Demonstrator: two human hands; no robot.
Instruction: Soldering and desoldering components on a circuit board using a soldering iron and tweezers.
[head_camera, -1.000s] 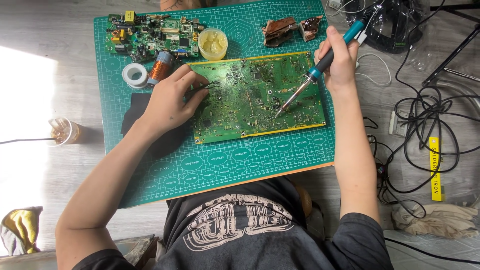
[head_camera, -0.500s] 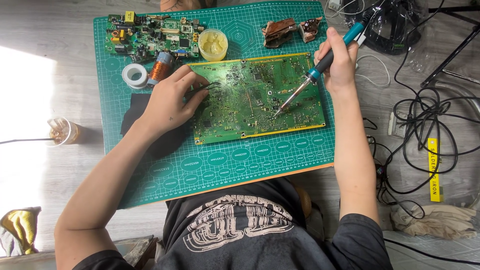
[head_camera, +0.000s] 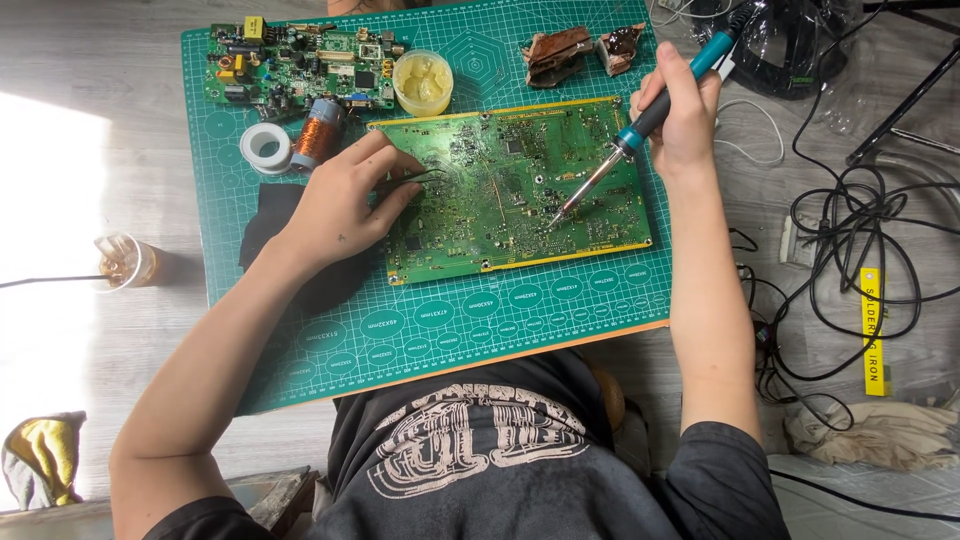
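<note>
The large green circuit board (head_camera: 515, 190) lies flat on the green cutting mat (head_camera: 440, 320), near the mat's far right part, and serves as the reference for all positions below.

Right hand (head_camera: 680, 110): closed in a pen-style grip around the soldering iron (head_camera: 645, 120), just beyond the board's right edge. The iron slants down and to the left; its tip meets the board surface right of the board's centre.

Left hand (head_camera: 345, 205): fingers curled, resting on the board's left edge. Thumb and fingers pinch dark tweezers (head_camera: 415, 180), whose points reach onto the board's left part.

Beyond the board's far left corner: a copper wire coil (head_camera: 318, 130), a white tape roll (head_camera: 266, 147), a smaller circuit board (head_camera: 300, 65) and a round tub of yellowish paste (head_camera: 422, 82). A black cloth (head_camera: 275, 215) lies left of the board, partly under the left forearm.
</note>
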